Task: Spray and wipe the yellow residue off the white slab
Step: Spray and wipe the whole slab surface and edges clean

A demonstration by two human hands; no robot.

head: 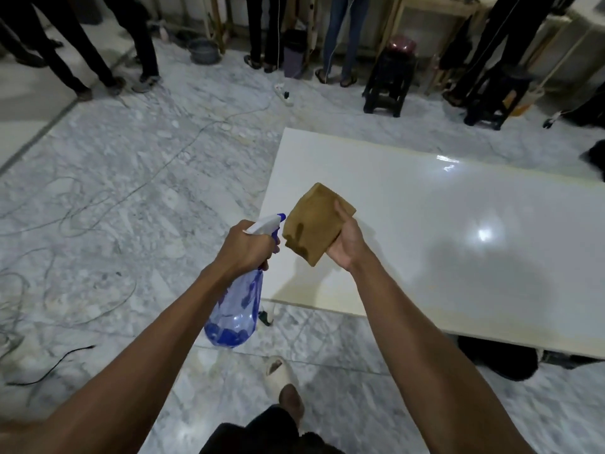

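Above white slab (458,224), left hand (248,247) grips spray bottle (239,309); right hand (347,244) pinches brown cloth (311,224)

Translucent blue spray bottle (236,309) with white-and-blue trigger head; ochre-brown cloth (312,224), dark wet patches; glossy white slab (442,231), yellowish edges; grey-veined marble floor (131,178).

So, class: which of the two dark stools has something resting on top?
The left stool: a dark red thing sits on it; the right stool is bare.
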